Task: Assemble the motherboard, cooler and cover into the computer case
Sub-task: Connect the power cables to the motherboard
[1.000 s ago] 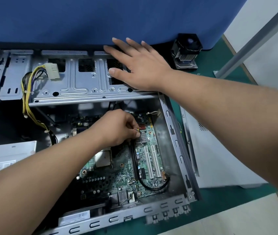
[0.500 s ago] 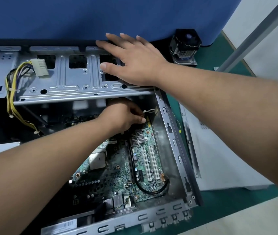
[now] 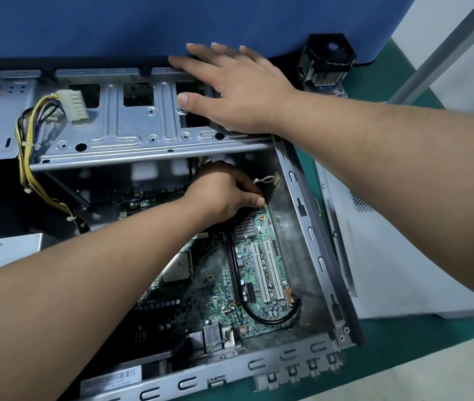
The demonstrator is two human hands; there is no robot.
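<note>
surface: green mat (image 3: 380,340), pale floor at bottom right
room: blue partition (image 3: 143,24) behind, white wall on the right
case (image 3: 311,215): open, lying on the mat
board (image 3: 256,273): inside the case
cooler (image 3: 326,63): on the mat by the partition, apart from the case
cover (image 3: 389,256): flat, right beside the case
left hand (image 3: 224,195): fingers curled at the board's far corner, can't tell what it grips
right hand (image 3: 238,88): fingers flat, pressing on the drive bay (image 3: 131,123)

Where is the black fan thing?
The cooler sits outside the computer case, at the top right of the head view, against the blue wall just beyond the right hand.

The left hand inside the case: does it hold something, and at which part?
Cannot tell: the left hand is curled at the green motherboard's far corner, its fingertips hiding whatever they pinch.
</note>
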